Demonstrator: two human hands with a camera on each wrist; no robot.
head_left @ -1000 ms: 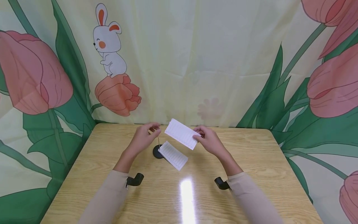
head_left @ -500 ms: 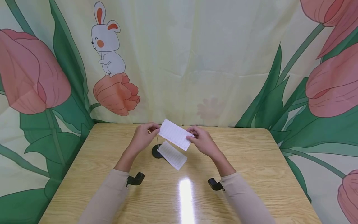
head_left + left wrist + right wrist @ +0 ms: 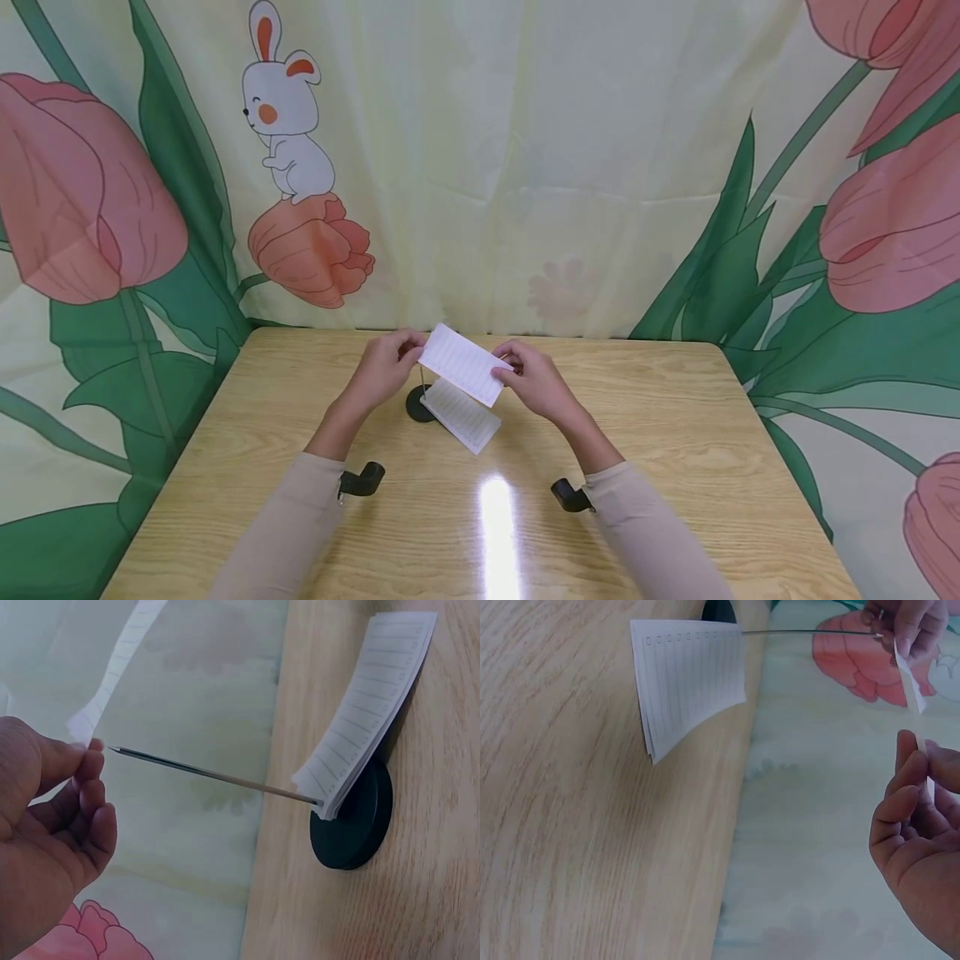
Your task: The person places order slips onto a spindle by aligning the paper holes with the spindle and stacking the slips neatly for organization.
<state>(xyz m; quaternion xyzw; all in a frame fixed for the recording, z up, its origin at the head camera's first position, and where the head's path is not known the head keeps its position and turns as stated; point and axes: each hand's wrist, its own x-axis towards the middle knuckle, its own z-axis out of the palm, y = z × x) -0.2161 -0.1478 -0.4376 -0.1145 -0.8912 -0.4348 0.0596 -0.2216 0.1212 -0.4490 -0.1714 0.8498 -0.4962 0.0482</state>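
A lined white paper slip is held up above the table between both hands. My left hand pinches its left corner with thumb and forefinger. The right hand grips the opposite end between thumb and fingers. Below it stands a bill spike with a round black base and a thin upright metal rod. Several similar slips are threaded at one end onto the rod, lying low against the base and fanning out to the right. In the left wrist view, the rod's sharp tip sits just beside my left fingertips and the slip's corner.
The spike stands on a light wood table toward its back edge. Behind the table hangs a curtain printed with tulips and a rabbit. Black camera mounts stick out at both wrists, and a light reflection shines on the tabletop.
My right hand has moved left and brought the slip across, over the spike. The left hand, earlier apart from the slip, now pinches its left corner. The slips on the spike have stayed put.
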